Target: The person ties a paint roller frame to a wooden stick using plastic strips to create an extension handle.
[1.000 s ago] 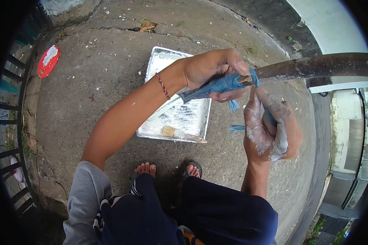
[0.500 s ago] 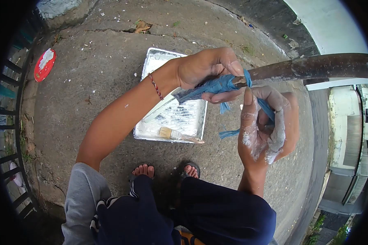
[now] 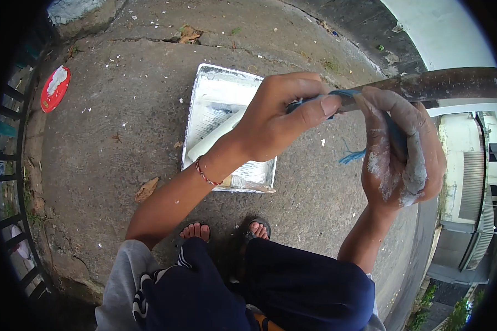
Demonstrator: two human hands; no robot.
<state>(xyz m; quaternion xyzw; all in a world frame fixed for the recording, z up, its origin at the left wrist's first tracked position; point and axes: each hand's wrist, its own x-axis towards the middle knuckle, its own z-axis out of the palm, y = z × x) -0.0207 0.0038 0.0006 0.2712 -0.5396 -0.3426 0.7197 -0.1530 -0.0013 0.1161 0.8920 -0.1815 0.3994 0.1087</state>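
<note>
My left hand is wrapped round the near end of a brown pole, where blue strips are bound about it. My right hand, smeared with white paint, pinches the blue strip just to the right of the left hand. A frayed tail of the same blue material dangles below, between the two hands. Most of the binding is hidden behind my left fingers.
On the concrete below lies a white paint tray with a pale roller or stick and a paintbrush. A red lid with white paint lies at the left, near a dark metal fence.
My right hand has moved right and slightly up, drawing the blue strip away from the binding. My left hand has turned, its thumb now over the binding.
</note>
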